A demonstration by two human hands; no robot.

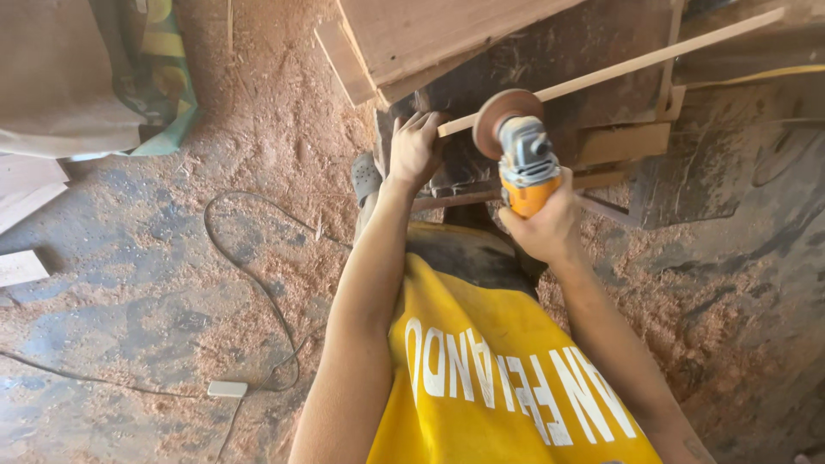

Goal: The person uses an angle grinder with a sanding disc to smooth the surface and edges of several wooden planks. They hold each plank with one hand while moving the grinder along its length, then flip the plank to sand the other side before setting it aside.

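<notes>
A long thin wooden strip runs from the upper right down to my left hand, which grips its near end. My right hand holds an orange and grey angle grinder by its body. Its round sanding disc sits against the strip, just right of my left hand. Both arms reach forward over my yellow shirt.
Wooden boards and a dark workbench lie ahead. Sawdust covers the floor. A cable loops across the floor to a small white plug block. Wood offcuts and a sack are at the left.
</notes>
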